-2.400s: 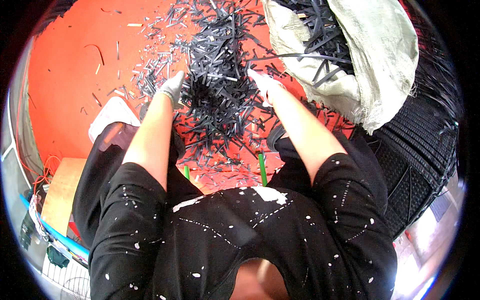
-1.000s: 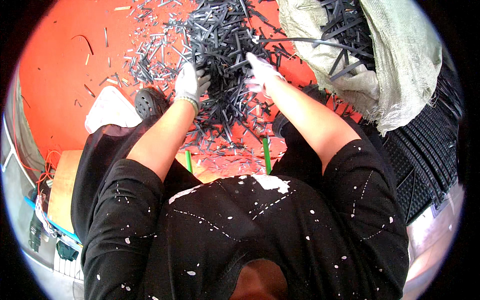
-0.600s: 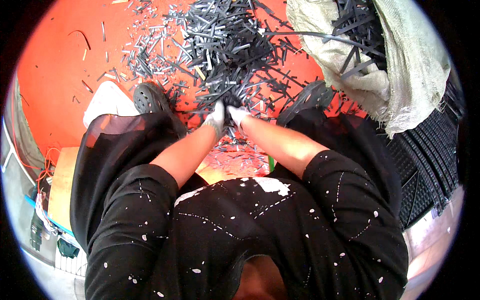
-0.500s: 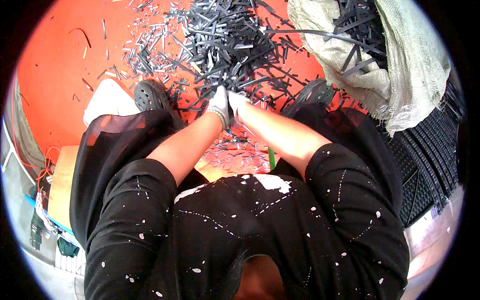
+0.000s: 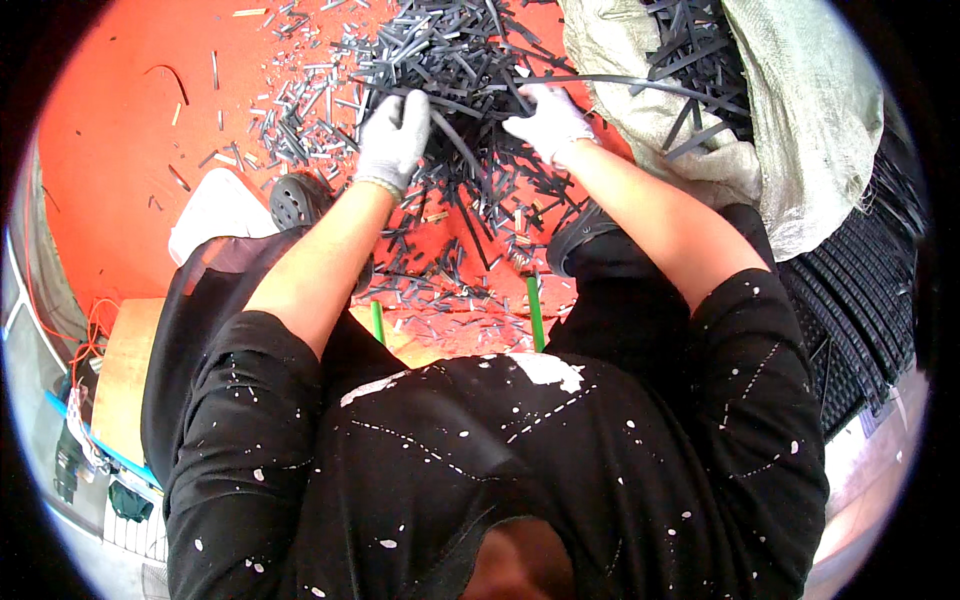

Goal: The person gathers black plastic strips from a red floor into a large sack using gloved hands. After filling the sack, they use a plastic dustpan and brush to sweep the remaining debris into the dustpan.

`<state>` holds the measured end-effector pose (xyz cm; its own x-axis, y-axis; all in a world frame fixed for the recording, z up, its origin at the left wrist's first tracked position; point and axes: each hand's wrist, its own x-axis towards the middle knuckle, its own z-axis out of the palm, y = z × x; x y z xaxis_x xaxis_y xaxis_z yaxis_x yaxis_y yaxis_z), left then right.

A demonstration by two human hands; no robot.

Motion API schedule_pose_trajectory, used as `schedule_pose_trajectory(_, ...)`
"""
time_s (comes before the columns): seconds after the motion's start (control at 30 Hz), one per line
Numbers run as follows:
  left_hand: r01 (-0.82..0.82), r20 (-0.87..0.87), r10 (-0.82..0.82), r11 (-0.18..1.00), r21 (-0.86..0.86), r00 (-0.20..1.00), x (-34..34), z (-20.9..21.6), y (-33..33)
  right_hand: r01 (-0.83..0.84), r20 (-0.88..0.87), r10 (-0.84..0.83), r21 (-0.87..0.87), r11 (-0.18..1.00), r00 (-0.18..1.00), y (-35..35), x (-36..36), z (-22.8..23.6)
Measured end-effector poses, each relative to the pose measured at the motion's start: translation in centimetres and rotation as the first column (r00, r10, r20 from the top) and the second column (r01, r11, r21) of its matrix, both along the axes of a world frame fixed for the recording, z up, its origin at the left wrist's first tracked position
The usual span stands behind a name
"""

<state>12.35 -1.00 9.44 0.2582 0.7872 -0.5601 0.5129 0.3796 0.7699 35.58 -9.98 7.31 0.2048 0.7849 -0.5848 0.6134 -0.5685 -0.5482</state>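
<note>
A heap of short black strips lies on the red floor in front of me. Both my hands wear pale grey-white gloves and reach to its near edge. My left hand is at the left, thumb and fingers apart, its fingertips against the strips. A longer black strip slants down beside it. At the right, my right hand has its thumb and fingers spread toward the pile, with dark strips between them. Whether either hand grips any strip is hard to see.
An open woven sack with black strips inside stands at the right; one long strip bridges sack and pile. Black ribbed material lies below it. A white object sits by my left shoe. Loose strips litter the red floor.
My hands were close together at the pile's near edge; now they are apart, farther forward, one at each side. The near strips have been disturbed.
</note>
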Motion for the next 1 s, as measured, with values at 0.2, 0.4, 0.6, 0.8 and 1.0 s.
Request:
schedule_pose_trajectory(0.2, 0.470, -0.516, -0.344, 0.873, 0.133, 0.785, -6.4, -0.4, 4.3, -0.093, 0.307, 0.164, -0.233, 0.968, 0.937, 1.0, 1.7, -0.8)
schedule_pose_trajectory(0.4, 0.440, -0.440, -0.342, 0.887, 0.141, 0.830, -4.1, -5.3, 4.6, -0.148, 0.247, 0.187, -0.168, 0.975, 0.951, 2.3, -1.9, -3.5)
schedule_pose_trajectory(0.6, 0.325, 0.299, -0.325, 0.944, 0.051, 0.897, 1.1, -7.5, 3.1, 0.109, -0.050, -0.109, 0.007, 0.994, 0.993, 3.3, -7.1, -3.2)
schedule_pose_trajectory(0.8, 0.185, 0.424, -0.088, 0.964, -0.192, 0.901, 2.1, -2.5, 1.9, 0.191, -0.057, -0.187, 0.078, 0.979, 0.981, 3.3, -7.2, -0.6)
schedule_pose_trajectory(1.0, 0.140, 0.481, -0.019, 0.966, -0.218, 0.877, 2.7, 3.0, 2.1, 0.180, -0.034, -0.177, 0.154, 0.972, 0.984, 3.8, -6.8, 6.2)
